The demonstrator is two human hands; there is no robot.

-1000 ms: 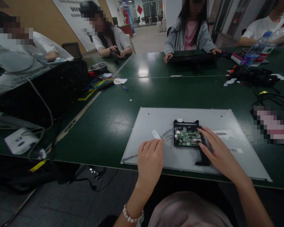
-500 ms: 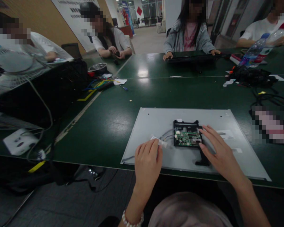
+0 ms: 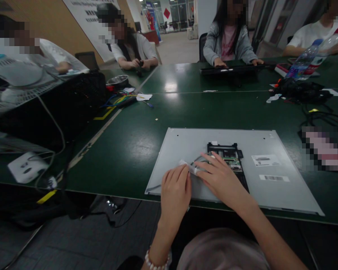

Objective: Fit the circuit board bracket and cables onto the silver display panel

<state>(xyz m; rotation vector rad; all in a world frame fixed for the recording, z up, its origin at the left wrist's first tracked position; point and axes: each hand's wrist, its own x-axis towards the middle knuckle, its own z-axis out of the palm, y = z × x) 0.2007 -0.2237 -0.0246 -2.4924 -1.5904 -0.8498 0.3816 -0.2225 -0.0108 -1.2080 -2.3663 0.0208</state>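
A flat grey display panel lies on the table in front of me, back side up. On it sits a black frame holding a green circuit board. Grey cables run from the board's left side. My left hand is closed, pinching a whitish strip of tape by the cables. Just right of it, my right hand reaches over the cables with fingers stretched and apart, its fingertips close to the tape. It hides the board's left part and some of the frame.
Plastic bottles and a black bundle stand at the far right, near a pink-and-black item. To the left are a black box, loose wires and a white device. Several people sit around the green table.
My right hand has moved left from the frame's right side to the cables and tape, uncovering the panel's labels. My left hand stays at the tape.
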